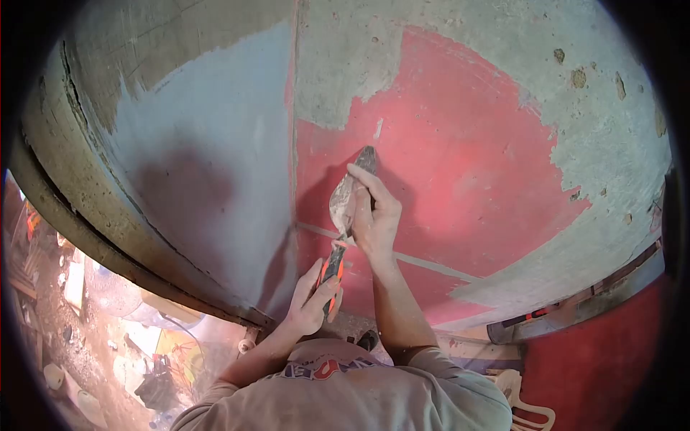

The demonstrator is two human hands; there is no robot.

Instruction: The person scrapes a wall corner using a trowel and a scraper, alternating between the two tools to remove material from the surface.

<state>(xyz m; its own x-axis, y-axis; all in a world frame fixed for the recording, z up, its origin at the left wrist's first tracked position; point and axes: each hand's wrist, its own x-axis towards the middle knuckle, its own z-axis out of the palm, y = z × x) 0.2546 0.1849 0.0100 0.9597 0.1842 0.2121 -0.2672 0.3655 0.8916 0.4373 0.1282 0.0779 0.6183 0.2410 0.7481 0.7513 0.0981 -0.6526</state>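
A trowel with a pointed, whitish-smeared blade (341,205) is held up against the red-painted part of the wall (460,158). My left hand (313,298) is wrapped round its black and orange handle. Higher up, my right hand (375,215) is closed on the blade's right side, fingers near the dark tip. The tip lies just below a small pale mark (378,129) on the red paint. A pale strip (438,268) crosses the red area below the blade and runs to the right.
A light blue painted wall section (215,129) lies left of a vertical seam, with bare grey plaster (503,36) above. Debris covers the floor (93,352) at lower left. A white plastic chair (528,406) stands at lower right, beside a red surface (596,366).
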